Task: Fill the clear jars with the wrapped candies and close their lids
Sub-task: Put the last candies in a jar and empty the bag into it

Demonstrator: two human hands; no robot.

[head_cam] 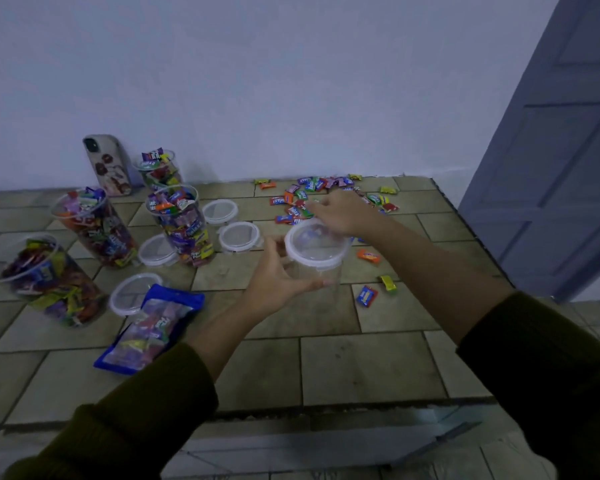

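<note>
An empty clear jar (321, 268) with its white-rimmed lid (314, 249) on top stands at the middle of the tiled counter. My left hand (279, 271) grips the jar's side from the left. On the far edge of the lid rests my right hand (342, 211), fingers curled over the rim. Behind it lies a heap of wrapped candies (321, 194). Several open jars full of candies (184, 225) stand at the left, with loose lids (239, 237) lying between them.
A blue candy bag (149, 329) lies at the front left. A phone (108, 164) leans on the wall behind the jars. Stray candies (368, 295) lie right of the held jar. The counter's front edge (326, 407) is near me; a blue door (561, 140) stands right.
</note>
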